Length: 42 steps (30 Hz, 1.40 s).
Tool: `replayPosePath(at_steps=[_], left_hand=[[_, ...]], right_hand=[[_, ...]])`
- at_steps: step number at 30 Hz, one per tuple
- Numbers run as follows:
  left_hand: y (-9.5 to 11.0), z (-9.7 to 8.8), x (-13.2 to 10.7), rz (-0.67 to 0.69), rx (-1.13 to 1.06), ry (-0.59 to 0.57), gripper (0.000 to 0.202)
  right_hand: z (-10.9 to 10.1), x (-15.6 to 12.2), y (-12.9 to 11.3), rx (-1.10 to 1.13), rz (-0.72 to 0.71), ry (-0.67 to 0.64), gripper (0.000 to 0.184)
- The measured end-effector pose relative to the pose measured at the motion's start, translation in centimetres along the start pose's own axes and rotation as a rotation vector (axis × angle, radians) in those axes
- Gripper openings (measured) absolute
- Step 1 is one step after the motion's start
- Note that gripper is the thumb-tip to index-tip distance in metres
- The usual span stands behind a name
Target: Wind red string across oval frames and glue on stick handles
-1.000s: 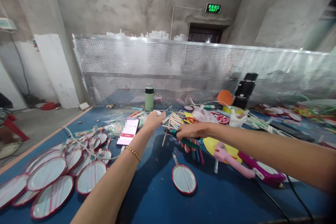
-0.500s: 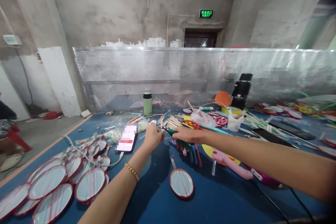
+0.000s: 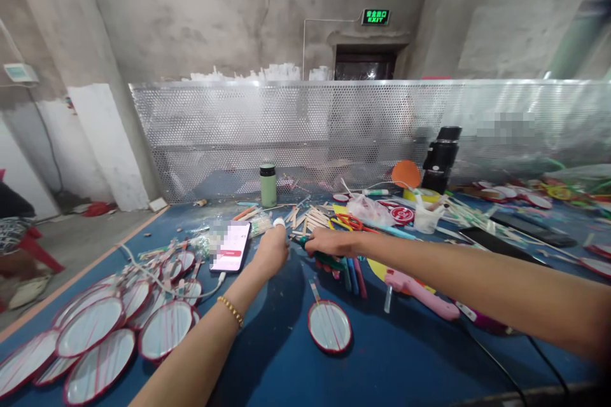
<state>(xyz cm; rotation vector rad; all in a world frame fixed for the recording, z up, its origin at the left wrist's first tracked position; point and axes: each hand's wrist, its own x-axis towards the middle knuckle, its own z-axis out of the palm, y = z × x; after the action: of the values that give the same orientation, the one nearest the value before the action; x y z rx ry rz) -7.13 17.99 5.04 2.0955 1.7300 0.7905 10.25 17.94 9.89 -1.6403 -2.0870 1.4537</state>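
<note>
My left hand [image 3: 272, 251] is closed above the blue table, its fingers curled round something too small or hidden to name. A white piece [image 3: 279, 222] shows at its top edge; I cannot tell whether it is worn or held. Close by on the right, my right hand [image 3: 329, 241] grips green-handled pliers [image 3: 330, 261], whose dark jaws point at my left hand. Nearer to me lies a round white paddle with a red rim [image 3: 329, 326] and a short stick. Several similar red-rimmed paddles [image 3: 90, 327] are heaped at the left.
A lit phone [image 3: 231, 247] on a white cable lies left of my hands. Wooden sticks [image 3: 315, 219], orange scissors [image 3: 351, 222], a pink glue gun [image 3: 420, 296] and a white cup [image 3: 426, 216] crowd the centre and right. A green bottle [image 3: 268, 186] and black flask [image 3: 440, 159] stand behind.
My left hand has shifted slightly left, away from the pliers' tip. My right hand and the pliers have also moved a little left.
</note>
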Motion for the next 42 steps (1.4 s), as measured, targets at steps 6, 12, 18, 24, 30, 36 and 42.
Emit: replayPosePath(at_steps=[6, 12, 18, 24, 30, 36, 42], left_hand=[[0.1, -1.3, -0.4, -0.044, -0.015, 0.047, 0.034], [-0.6, -1.3, 0.1, -0.093, -0.148, 0.073, 0.019], [-1.8, -1.7, 0.5, -0.093, -0.307, 0.044, 0.018], [-1.5, -2.4, 0.0, -0.072, -0.332, 0.001, 0.017], [-1.4, -2.8, 0.1, -0.059, -0.259, -0.026, 0.018], [-1.2, -3.6, 0.1, -0.048, -0.150, -0.067, 0.020], [-2.0, -3.7, 0.2, -0.078, 0.087, -0.061, 0.018]], right_hand=[[0.6, 0.9, -0.1, 0.095, -0.014, -0.042, 0.018], [0.9, 1.3, -0.1, 0.082, -0.062, 0.032, 0.018], [0.5, 0.7, -0.2, 0.089, -0.111, 0.006, 0.014], [0.5, 0.6, -0.3, 0.066, -0.141, 0.022, 0.010], [0.8, 0.9, 0.0, 0.020, -0.132, 0.049, 0.005], [0.7, 0.4, 0.2, -0.079, -0.148, 0.057, 0.010], [0.0, 0.6, 0.4, -0.189, -0.134, 0.060, 0.014]])
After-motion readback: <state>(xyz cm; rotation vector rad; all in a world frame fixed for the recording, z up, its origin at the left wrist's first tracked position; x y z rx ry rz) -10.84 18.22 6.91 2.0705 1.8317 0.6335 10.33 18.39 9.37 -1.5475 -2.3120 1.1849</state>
